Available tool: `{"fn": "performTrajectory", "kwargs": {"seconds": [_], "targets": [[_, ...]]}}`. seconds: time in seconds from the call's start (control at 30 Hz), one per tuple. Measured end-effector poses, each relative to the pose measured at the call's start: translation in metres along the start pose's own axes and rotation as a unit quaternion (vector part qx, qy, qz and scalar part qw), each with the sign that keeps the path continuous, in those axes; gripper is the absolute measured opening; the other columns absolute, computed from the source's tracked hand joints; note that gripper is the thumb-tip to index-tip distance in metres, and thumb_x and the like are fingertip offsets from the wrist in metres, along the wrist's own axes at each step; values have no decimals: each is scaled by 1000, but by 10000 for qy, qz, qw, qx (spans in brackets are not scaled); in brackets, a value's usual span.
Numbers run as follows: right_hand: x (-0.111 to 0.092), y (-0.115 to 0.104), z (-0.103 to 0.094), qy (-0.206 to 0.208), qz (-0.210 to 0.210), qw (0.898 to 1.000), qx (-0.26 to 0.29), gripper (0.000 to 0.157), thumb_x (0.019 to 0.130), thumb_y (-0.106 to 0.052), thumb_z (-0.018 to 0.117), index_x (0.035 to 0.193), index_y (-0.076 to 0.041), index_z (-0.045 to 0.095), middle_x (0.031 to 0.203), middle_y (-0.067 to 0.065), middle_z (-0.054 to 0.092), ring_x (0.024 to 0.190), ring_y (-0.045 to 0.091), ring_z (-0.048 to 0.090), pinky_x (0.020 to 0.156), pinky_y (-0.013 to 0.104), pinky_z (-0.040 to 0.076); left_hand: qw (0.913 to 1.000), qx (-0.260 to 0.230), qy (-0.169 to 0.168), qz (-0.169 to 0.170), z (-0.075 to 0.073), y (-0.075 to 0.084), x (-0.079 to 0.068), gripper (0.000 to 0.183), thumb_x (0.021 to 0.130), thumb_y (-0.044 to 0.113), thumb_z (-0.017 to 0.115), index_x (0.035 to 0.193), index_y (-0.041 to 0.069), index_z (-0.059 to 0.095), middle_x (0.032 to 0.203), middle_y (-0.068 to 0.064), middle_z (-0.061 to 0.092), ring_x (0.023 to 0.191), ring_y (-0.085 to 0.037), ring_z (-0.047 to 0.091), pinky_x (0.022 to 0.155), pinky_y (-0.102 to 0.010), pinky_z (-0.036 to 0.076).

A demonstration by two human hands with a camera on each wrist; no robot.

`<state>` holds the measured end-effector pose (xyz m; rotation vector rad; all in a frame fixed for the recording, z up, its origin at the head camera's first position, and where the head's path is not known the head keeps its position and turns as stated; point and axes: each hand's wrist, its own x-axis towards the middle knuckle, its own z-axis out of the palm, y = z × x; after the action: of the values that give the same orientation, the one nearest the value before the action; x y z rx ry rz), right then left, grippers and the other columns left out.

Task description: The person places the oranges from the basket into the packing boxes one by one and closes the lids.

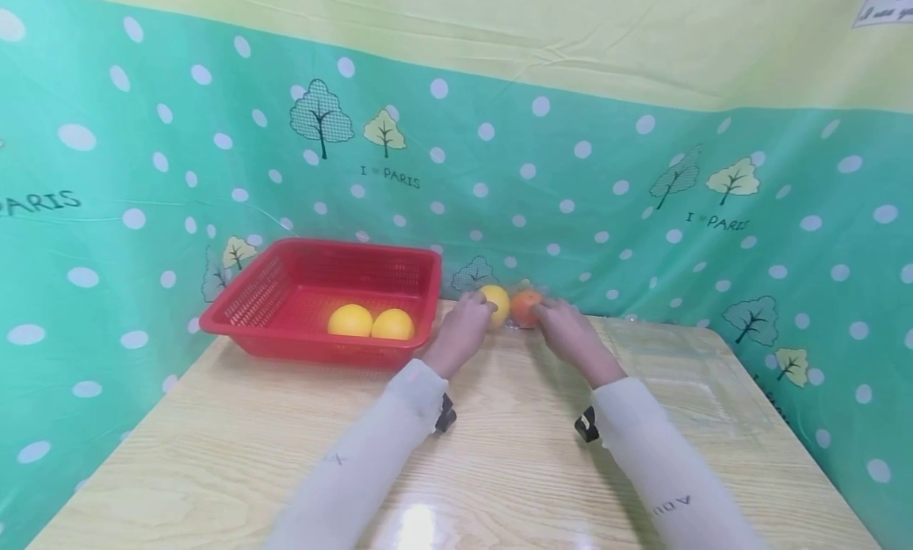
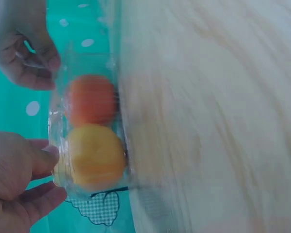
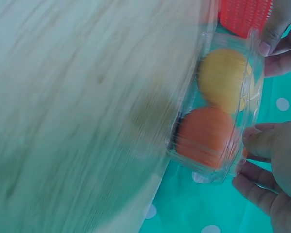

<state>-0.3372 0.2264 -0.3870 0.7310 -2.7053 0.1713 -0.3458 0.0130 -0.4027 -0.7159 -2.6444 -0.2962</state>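
Note:
A clear plastic clamshell box (image 3: 178,154) stands at the far side of the table with a yellow round fruit (image 2: 98,155) and an orange-red round fruit (image 3: 206,137) side by side inside it. My left hand (image 1: 462,330) pinches the box's upper edge beside the yellow fruit, thumb on one side and fingers on the other. Along the same edge, by the orange-red fruit, my right hand (image 1: 574,340) pinches the plastic between thumb and fingers. Both wrist views are somewhat blurred, and whether the lid is fastened cannot be told.
Left of the hands, a red plastic basket (image 1: 257,340) holds two yellow round fruits (image 1: 350,321). A flat clear plastic piece (image 1: 678,368) lies on the right of the wooden table (image 1: 499,486). Behind the table hangs a green dotted cloth (image 1: 599,185).

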Motion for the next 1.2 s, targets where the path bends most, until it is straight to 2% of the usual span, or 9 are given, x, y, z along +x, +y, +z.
{"fn": "performTrajectory", "kwargs": {"seconds": [0.13, 0.3, 0.43, 0.77, 1.0, 1.1, 1.2], "targets": [[3, -2, 0, -69, 109, 9999, 59, 27, 92, 7, 63, 115, -3, 73, 122, 20, 70, 115, 40, 65, 104, 52, 50, 9996, -223, 33, -186, 0, 2, 1, 37, 89, -6, 69, 123, 10, 74, 121, -11, 64, 110, -26, 59, 91, -35, 57], [3, -3, 2, 3, 150, 9999, 24, 26, 92, 7, 64, 113, -4, 74, 117, 18, 71, 104, 39, 68, 96, 51, 55, 9982, -468, 78, -380, 3, 1, 0, 39, 90, -6, 68, 124, 10, 73, 124, -11, 63, 116, -28, 57, 94, -37, 56], [3, -5, 1, -62, 204, 9998, 43, 28, 89, 10, 65, 112, -5, 74, 113, 18, 72, 96, 38, 69, 90, 50, 57, 9977, -463, 119, -471, 7, 2, -2, 37, 92, -4, 67, 126, 10, 72, 126, -11, 62, 120, -28, 56, 97, -37, 56], [0, -3, -11, -287, 201, 9993, 129, 33, 88, 14, 60, 116, 0, 72, 113, 19, 70, 104, 37, 67, 92, 49, 56, 9976, -436, 189, -497, 9, 3, -1, 40, 87, -2, 74, 125, 10, 72, 124, -11, 63, 113, -28, 57, 97, -36, 55], [-7, 2, -30, -257, 389, 9961, 743, 40, 93, 5, 64, 133, 3, 63, 133, 25, 63, 124, 44, 58, 105, 55, 48, 9979, -386, 166, -490, 8, 4, 0, 42, 85, -1, 77, 125, 9, 72, 123, -11, 63, 112, -27, 56, 99, -34, 53], [-10, 8, -39, -333, 572, 9920, 1078, 39, 98, -5, 64, 136, 3, 60, 136, 25, 61, 126, 44, 57, 106, 57, 47, 9972, -511, 114, -532, 6, 4, -1, 42, 86, -1, 77, 126, 9, 72, 125, -12, 63, 115, -28, 56, 100, -36, 53], [-16, 17, -49, -472, 880, 9857, 1361, 38, 103, -13, 60, 136, 4, 59, 133, 26, 62, 122, 45, 60, 101, 58, 49, 9970, -539, 105, -543, 5, 3, -1, 40, 87, -1, 75, 126, 9, 72, 125, -11, 63, 116, -28, 56, 100, -36, 53]]}}
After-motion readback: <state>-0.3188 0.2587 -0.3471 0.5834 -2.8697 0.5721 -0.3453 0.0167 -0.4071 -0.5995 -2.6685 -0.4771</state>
